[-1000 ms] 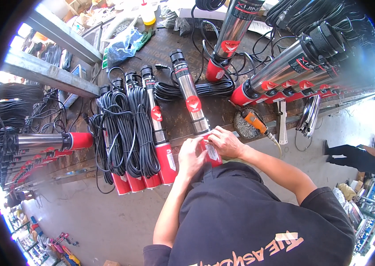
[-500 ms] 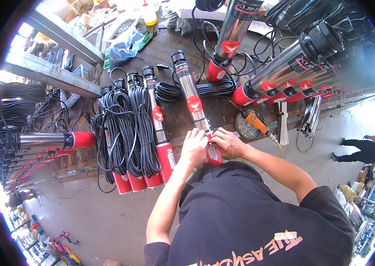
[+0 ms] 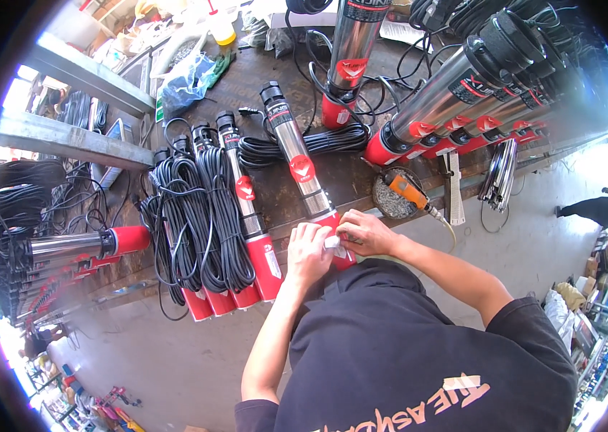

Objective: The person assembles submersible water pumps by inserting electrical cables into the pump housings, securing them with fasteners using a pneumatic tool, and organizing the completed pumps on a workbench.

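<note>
A submersible pump [image 3: 293, 144] with a steel body, black cap and red lower end lies slanting across the table, that end toward me. At its red end my left hand [image 3: 309, 252] is closed, with a small white paper-like piece [image 3: 331, 243] at its fingertips. My right hand [image 3: 365, 232] is closed beside it, fingers curled in over the red end; what it pinches is hidden. To the left, several similar pumps lie side by side, with coiled black cables [image 3: 200, 216] on top. Another coiled cable [image 3: 304, 144] passes behind the pump.
More pumps [image 3: 448, 115] are lined up at the right, and others [image 3: 74, 245] at the far left. Near the table edge are a bowl of small metal parts [image 3: 394, 205] and an orange air tool [image 3: 408, 191]. Metal posts [image 3: 88, 144] stand left; a person [image 3: 602, 212] is at far right.
The white piece now shows at my left fingertips. My right fingers have curled in more. The whole view has shifted slightly, so the table things appear further left.
</note>
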